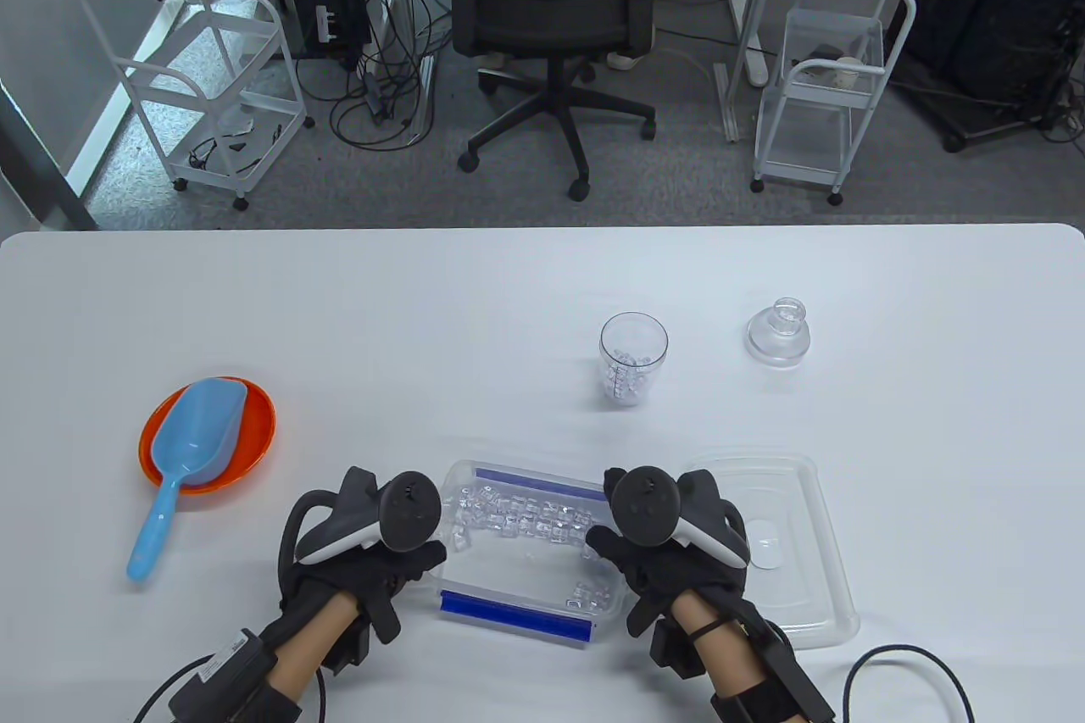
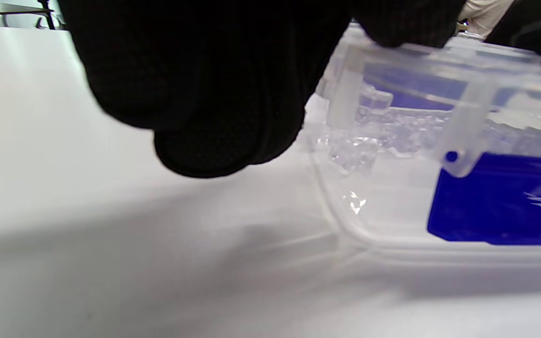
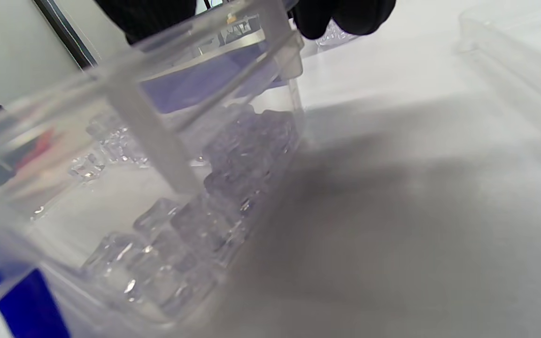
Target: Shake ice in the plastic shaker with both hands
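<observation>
Both hands, left hand (image 1: 373, 541) and right hand (image 1: 670, 541), grip the ice box (image 1: 500, 579); shaker (image 1: 633, 358) stands beyond.

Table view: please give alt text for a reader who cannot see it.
Two gloved hands, left hand and right hand, hold the ends of an open ice container on a white table. Beyond stand a clear shaker cup with some ice and its cap; a blue scoop rests in an orange bowl at left.

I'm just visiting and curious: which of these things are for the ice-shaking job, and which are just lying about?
For the job:
shaker cup, some ice inside
shaker lid
ice container, gripped by left hand and right hand
blue scoop

Lying about:
orange bowl
container lid
office chair
</observation>
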{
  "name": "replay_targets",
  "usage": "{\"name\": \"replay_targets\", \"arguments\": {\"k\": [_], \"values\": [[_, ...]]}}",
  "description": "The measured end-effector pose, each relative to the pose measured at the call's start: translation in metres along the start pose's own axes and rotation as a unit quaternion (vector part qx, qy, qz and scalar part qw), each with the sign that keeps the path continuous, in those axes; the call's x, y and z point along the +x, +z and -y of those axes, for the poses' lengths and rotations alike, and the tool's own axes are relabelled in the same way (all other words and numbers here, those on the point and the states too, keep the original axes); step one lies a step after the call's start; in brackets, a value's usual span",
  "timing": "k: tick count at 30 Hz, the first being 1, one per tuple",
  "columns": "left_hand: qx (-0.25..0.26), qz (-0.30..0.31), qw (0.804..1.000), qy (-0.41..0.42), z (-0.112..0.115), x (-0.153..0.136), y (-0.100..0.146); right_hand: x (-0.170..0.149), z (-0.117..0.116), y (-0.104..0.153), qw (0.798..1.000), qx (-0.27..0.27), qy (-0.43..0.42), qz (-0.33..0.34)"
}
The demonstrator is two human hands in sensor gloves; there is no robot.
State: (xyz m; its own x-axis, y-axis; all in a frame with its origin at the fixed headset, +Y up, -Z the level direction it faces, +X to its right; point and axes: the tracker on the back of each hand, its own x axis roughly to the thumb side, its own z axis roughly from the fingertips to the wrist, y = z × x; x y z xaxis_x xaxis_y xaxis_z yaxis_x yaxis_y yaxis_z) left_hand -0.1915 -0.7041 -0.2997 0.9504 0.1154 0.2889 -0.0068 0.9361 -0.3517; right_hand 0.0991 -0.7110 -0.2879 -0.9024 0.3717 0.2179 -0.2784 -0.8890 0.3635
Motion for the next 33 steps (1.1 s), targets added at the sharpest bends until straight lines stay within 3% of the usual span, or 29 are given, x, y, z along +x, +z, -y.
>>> {"name": "replay_targets", "arguments": {"k": [5,9,12,16,22,33], "values": [[0.012,-0.041,0.999,0.015,-0.005,-0.013,-0.016,-0.002,0.007,0.004,0.999,-0.042,0.002,-0.009],[0.013,-0.062,0.997,0.044,-0.011,-0.018,-0.035,-0.001,0.007,0.005,0.999,-0.035,-0.004,0.0],[0.015,-0.072,0.997,0.035,-0.017,-0.016,-0.048,0.007,0.006,0.007,0.999,-0.026,0.037,0.01],[0.009,-0.079,0.997,0.009,-0.024,-0.011,-0.064,0.019,0.006,0.008,0.996,0.006,0.08,0.026],[0.005,-0.091,0.995,0.03,-0.031,-0.004,-0.085,0.033,0.0,0.011,0.991,0.089,0.079,0.063],[-0.022,-0.09,0.996,0.006,-0.04,0.015,-0.108,0.051,-0.01,0.014,0.982,0.135,0.091,0.096]]}}
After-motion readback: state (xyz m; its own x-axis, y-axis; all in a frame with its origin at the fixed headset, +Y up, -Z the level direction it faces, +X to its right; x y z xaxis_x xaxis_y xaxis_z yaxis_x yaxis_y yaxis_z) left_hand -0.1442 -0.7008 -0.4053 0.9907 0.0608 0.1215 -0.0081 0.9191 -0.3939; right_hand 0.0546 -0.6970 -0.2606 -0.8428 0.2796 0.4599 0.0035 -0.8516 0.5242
